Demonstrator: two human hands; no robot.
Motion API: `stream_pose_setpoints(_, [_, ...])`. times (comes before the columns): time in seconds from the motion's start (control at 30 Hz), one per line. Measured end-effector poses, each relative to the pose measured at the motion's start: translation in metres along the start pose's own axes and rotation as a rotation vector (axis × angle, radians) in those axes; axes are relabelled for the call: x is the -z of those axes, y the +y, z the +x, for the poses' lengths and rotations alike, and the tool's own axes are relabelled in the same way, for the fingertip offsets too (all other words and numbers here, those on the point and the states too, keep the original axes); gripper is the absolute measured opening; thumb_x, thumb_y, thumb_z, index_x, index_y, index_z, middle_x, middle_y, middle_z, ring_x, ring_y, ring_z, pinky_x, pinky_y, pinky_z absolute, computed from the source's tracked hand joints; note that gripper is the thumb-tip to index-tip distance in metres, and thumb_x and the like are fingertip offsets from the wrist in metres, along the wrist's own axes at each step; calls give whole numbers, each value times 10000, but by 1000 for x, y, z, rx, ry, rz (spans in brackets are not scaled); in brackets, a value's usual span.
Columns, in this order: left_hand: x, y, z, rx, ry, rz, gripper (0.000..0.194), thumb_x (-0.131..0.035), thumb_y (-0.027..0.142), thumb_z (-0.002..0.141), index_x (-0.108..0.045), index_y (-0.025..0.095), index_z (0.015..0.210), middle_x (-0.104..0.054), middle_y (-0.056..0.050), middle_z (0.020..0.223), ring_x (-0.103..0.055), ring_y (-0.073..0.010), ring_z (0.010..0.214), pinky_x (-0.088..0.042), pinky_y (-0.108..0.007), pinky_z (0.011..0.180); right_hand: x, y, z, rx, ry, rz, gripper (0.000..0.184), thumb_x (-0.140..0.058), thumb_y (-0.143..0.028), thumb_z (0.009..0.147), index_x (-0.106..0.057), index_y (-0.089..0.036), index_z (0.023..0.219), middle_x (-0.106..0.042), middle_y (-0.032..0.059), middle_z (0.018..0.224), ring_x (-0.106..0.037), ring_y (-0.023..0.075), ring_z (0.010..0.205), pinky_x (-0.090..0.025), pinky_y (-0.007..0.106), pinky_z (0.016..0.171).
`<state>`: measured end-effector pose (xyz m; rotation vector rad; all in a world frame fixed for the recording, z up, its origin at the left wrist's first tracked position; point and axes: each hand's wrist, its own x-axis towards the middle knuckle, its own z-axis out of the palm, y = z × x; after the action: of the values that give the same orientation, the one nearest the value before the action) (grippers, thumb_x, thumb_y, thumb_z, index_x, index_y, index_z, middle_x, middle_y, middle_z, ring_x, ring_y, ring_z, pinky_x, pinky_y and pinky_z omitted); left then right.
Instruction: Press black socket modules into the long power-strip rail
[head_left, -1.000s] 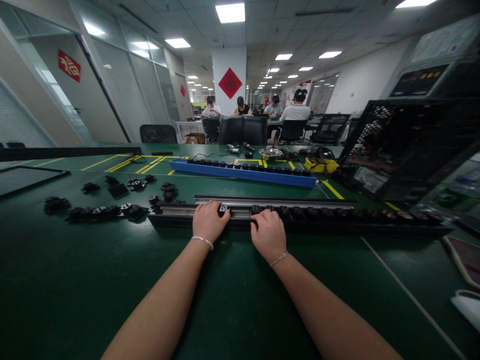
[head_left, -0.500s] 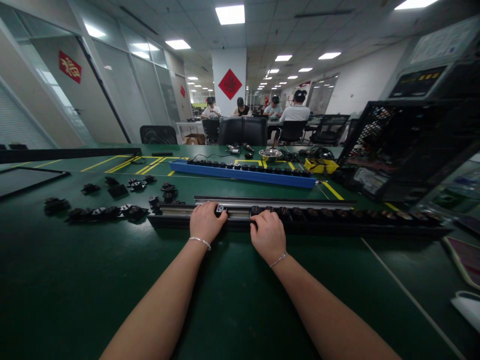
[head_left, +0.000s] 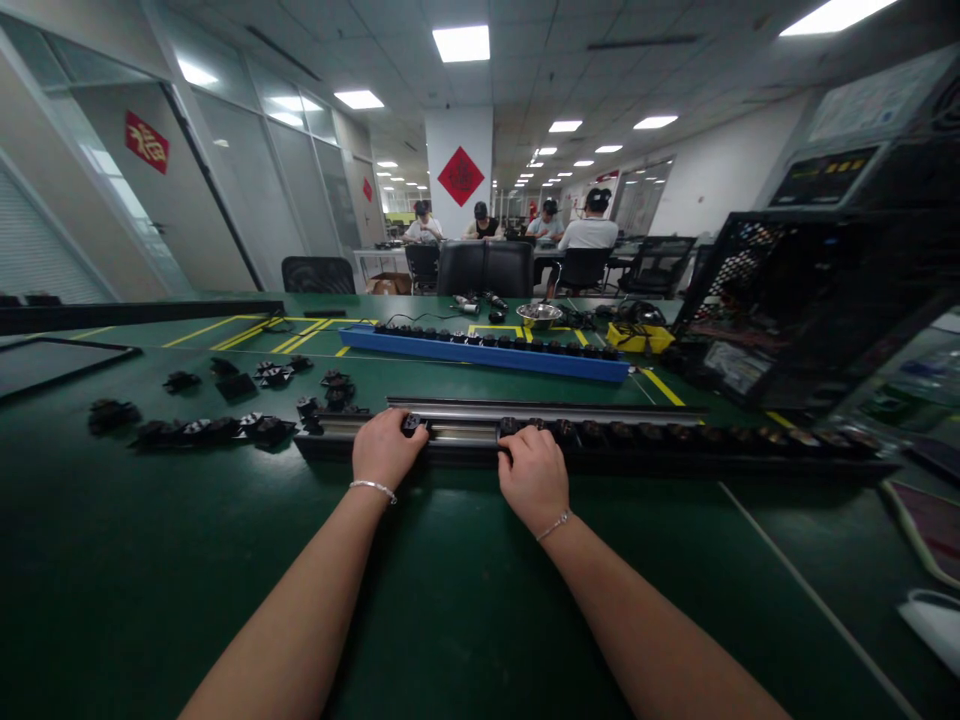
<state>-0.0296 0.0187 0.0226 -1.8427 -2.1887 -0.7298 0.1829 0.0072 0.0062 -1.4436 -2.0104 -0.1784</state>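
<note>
A long black rail (head_left: pixel 675 462) with a pale metal channel lies across the table in front of me. My left hand (head_left: pixel 386 448) is closed around a small black socket-like module (head_left: pixel 412 424) in the channel, toward the rail's left end. A stretch of bare channel (head_left: pixel 463 436) separates it from my right hand (head_left: pixel 534 478). The fingers of my right hand are bent over the rail against another black module (head_left: pixel 508 425), the leftmost of a row running right. My fingertips there are partly hidden.
Several loose black modules (head_left: pixel 214 430) lie on the green table (head_left: pixel 450 600) at left. Behind the rail are a metal strip (head_left: pixel 600 411) and a blue rail (head_left: pixel 480 352) with modules. A metal bowl (head_left: pixel 538 315), a yellow tray (head_left: pixel 640 338) and an open computer case (head_left: pixel 795 300) stand farther off.
My left hand has moved left along the rail together with the small black module, widening the bare channel between my hands. My right hand has stayed almost in place.
</note>
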Motion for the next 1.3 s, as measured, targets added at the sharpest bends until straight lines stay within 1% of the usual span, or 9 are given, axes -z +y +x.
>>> stream_pose_setpoints(0.2, [3,-10,0,2,-24,4,406,-468,429,774,-624,182,1057,-663,-80,1076,-583,-240,1016,-395,-374,934,0,0,0,-1,-4,-1,123,-534,-202,792,-643,-197,851,-585,50,893,-451,198,870,-352,320,758])
stream_pose_setpoints(0.3, [2,-21,0,51,-23,-10,400,-477,438,771,-622,203,1060,-649,-76,1124,-555,-237,1080,-332,-404,999,0,0,0,-1,-2,-2,126,-532,-199,795,-645,-198,851,-585,55,892,-453,197,871,-355,320,756])
stream_pose_setpoints(0.43, [-2,-33,0,129,22,-30,398,-495,443,762,-618,223,1069,-631,-78,1168,-510,-230,1153,-230,-442,1062,1,0,0,6,0,-3,130,-537,-195,792,-648,-191,859,-586,62,889,-457,197,862,-362,318,750])
stream_pose_setpoints(0.57, [-3,-34,0,147,31,-56,379,-496,443,760,-619,237,1053,-629,-72,1169,-495,-227,1168,-173,-464,1084,1,0,0,10,7,-1,127,-535,-191,793,-647,-190,854,-586,66,887,-461,197,863,-366,318,749])
stream_pose_setpoints(0.67, [-2,-32,0,159,31,-74,383,-501,455,751,-615,235,1043,-640,-71,1136,-513,-240,1139,-121,-497,1095,1,1,0,8,3,2,128,-533,-193,794,-648,-193,852,-587,66,886,-460,200,867,-363,321,751])
stream_pose_setpoints(0.77, [-2,-33,0,195,44,-82,406,-518,466,736,-598,218,1048,-630,-88,1138,-483,-261,1168,-77,-541,1092,0,1,0,7,2,-2,127,-532,-195,795,-649,-194,845,-589,63,882,-455,202,865,-358,323,754])
stream_pose_setpoints(0.83, [-3,-35,-1,220,64,-87,398,-523,456,734,-590,211,1041,-607,-96,1179,-434,-271,1216,-78,-568,1082,0,0,0,7,8,-4,126,-533,-194,794,-649,-194,841,-589,60,879,-452,201,861,-355,322,755])
stream_pose_setpoints(0.97, [-6,-40,-1,225,113,-84,321,-518,435,740,-588,231,978,-558,-66,1261,-378,-281,1257,-120,-599,1059,0,1,0,7,13,2,121,-536,-191,789,-647,-195,838,-588,54,877,-449,198,857,-354,319,754])
stream_pose_setpoints(1.3, [-5,-50,2,303,145,-32,324,-502,432,727,-597,232,963,-510,-61,1318,-314,-285,1295,-174,-570,1056,1,1,0,7,8,13,128,-534,-189,791,-646,-192,853,-585,57,884,-455,195,862,-363,316,753])
